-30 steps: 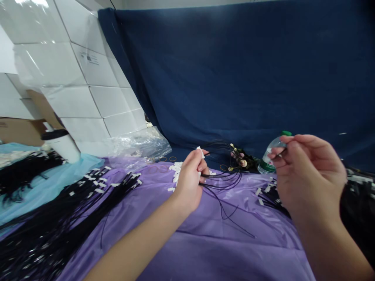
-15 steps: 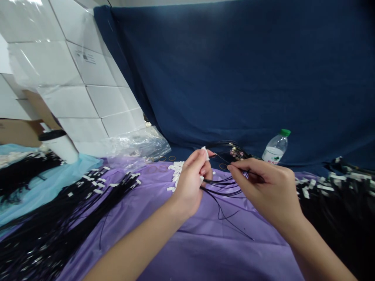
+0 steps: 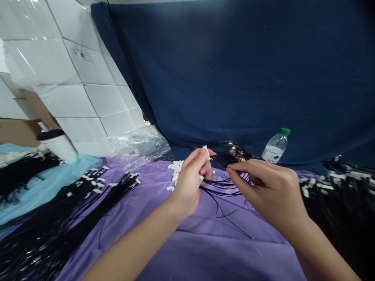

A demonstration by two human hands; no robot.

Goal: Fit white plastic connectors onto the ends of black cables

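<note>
My left hand point(image 3: 190, 183) is closed around a bundle of thin black cords point(image 3: 221, 192). A small white tag point(image 3: 206, 152) sticks up at its thumb and fingertips. The cords arch out to the right, toward and behind my right hand point(image 3: 271, 189). Thumb and forefinger of that hand are pinched together, with a thin dark cord end at their tips. Beneath the bundle a loose cord hangs over the purple cloth point(image 3: 216, 253). A heap of white tags point(image 3: 175, 168) lies just behind my left hand, partly covered by it.
Tagged black cords lie in piles at the left point(image 3: 58, 218) and right point(image 3: 342, 210). Behind stand a bottle with a green cap point(image 3: 275, 147) and a white cup point(image 3: 63, 146). Rubber bands point(image 3: 171, 157) lie near clear plastic. White boxes point(image 3: 73, 99) and a blue curtain point(image 3: 234, 70) close off the back.
The thin cord that stretched between both hands' fingertips no longer shows clearly there. The right fingertips have shifted slightly left and down. My left hand keeps its hold.
</note>
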